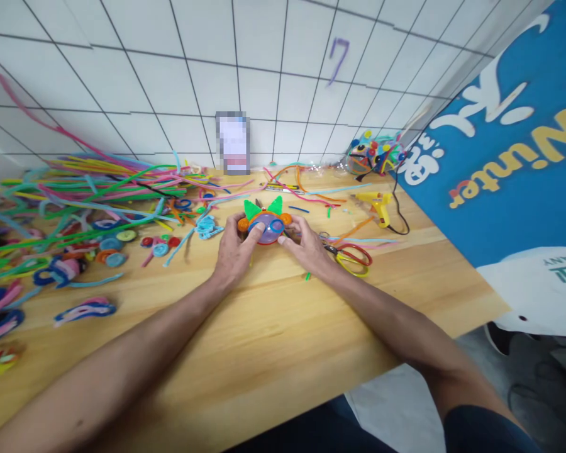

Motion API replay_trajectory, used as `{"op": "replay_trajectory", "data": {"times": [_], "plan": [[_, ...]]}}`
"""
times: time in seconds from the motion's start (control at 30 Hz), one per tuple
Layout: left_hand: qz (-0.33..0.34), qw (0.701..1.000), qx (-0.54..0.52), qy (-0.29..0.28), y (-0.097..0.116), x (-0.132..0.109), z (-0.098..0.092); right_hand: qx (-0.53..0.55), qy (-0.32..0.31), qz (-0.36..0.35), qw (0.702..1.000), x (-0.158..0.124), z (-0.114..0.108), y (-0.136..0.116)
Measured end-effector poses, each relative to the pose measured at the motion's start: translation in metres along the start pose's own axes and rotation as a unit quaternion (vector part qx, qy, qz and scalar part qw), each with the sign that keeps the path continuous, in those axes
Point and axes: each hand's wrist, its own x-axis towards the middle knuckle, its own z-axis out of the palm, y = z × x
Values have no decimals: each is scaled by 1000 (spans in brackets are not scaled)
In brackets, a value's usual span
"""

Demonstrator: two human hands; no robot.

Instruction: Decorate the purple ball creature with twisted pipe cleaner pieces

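A round purple craft piece [265, 230] with two green pointed ears, orange coils at its sides and a blue ring on its face is held above the wooden table [245, 352]. My left hand [236, 246] grips its left side, the thumb lying on the purple face. On the right side, my right hand [306, 245] holds it by the edge, its thumb near the lower rim. Some fingertips of both hands are hidden behind the piece.
Pipe cleaners [122, 189] and coiled pieces [113, 251] cover the left side. A phone [234, 143] leans on the tiled wall. Scissors [353, 257], a yellow glue gun [377, 204] with a cord, and a clear bag of small parts [376, 154] lie at right.
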Motion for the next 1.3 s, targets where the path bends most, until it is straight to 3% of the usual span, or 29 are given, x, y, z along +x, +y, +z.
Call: {"op": "replay_trajectory", "data": {"times": [0.53, 0.97, 1.3], "plan": [[9, 999, 43, -6, 3, -1, -1, -5, 23, -4, 1000, 0, 4, 6], [-4, 999, 28, -26, 3, -3, -2, -2, 10, 4, 1000, -1, 3, 7], [20, 1000, 3, -5, 1, -5, -5, -8, 24, -2, 1000, 0, 3, 13]]}}
